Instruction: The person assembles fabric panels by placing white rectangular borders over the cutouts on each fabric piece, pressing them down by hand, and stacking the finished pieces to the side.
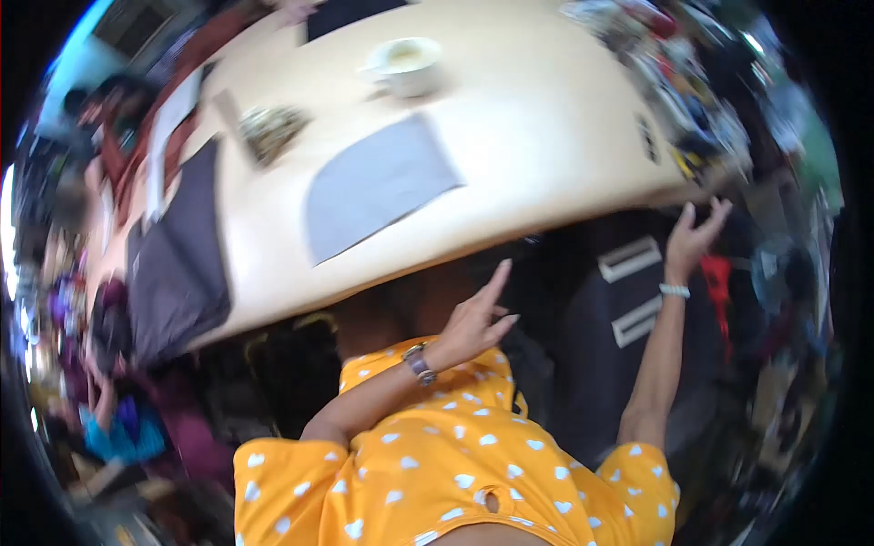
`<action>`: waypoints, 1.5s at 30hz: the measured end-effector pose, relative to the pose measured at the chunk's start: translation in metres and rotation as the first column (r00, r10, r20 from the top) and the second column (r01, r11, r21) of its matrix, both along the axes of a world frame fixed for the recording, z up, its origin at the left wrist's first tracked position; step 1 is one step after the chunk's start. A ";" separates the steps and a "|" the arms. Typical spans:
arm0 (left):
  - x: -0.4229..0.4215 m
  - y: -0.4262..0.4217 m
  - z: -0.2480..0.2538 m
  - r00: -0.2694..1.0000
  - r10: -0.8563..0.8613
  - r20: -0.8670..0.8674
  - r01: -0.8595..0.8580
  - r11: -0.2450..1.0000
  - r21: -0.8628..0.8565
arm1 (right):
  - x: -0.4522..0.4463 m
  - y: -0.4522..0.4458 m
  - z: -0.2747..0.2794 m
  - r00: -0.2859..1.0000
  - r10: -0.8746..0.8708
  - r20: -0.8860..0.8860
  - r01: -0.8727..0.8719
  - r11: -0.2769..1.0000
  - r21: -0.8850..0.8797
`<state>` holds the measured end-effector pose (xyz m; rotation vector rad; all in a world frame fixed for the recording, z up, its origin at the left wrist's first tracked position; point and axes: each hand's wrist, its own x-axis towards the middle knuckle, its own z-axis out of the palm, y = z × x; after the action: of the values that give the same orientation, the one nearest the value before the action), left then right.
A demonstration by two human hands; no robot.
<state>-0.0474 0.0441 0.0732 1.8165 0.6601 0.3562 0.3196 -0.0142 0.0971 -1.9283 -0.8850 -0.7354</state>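
Observation:
My left hand (pixel 471 326), with a watch on its wrist, is below the table's front edge and in front of my body. Its index finger is stretched out, and it holds nothing. Farther right, my right hand (pixel 695 241) is raised near the table's right corner with its fingers spread and nothing in them. A light grey cut piece of cloth (pixel 378 187) with one curved side lies flat on the table (pixel 537 136), apart from both hands. Below the right hand is dark material with two white-outlined rectangles (pixel 630 259).
A white cup (pixel 410 71) stands toward the back of the table. A blurred, patterned bundle (pixel 269 132) lies left of it. Dark cloth (pixel 182 259) hangs over the left edge. Cluttered goods (pixel 678 73) fill the far right. Another person (pixel 123 428) is at the lower left.

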 end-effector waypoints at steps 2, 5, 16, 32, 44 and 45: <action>-0.021 0.014 0.020 0.988 0.107 0.108 -0.117 0.989 0.089 | -0.056 0.039 0.019 0.992 0.128 0.020 -0.128 0.992 0.004; -0.060 0.039 0.040 0.900 0.353 0.255 -0.418 0.865 0.277 | -0.148 0.100 0.030 0.905 0.419 -0.074 -0.414 0.907 0.079; -0.288 0.118 0.093 0.008 0.907 0.421 -0.519 -0.356 0.777 | -0.333 0.149 0.015 0.694 0.714 -0.098 -0.715 0.666 -0.211; -0.342 0.197 0.045 -0.023 0.965 0.260 -0.961 -0.093 0.260 | -0.335 0.148 0.015 0.735 0.656 -0.172 -0.677 0.691 -0.254; -0.304 0.207 0.056 -0.054 0.958 0.282 -0.802 -0.210 0.558 | -0.336 0.149 0.014 0.737 0.641 -0.213 -0.675 0.698 -0.238; -0.297 0.206 0.063 -0.004 0.916 0.401 -0.757 -0.265 0.598 | -0.335 0.150 0.013 0.741 0.643 -0.193 -0.671 0.700 -0.244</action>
<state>-0.3444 0.2498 0.1366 1.6322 2.3648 1.6804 -0.0155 0.1355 0.1105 -1.6782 -1.5844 -0.0703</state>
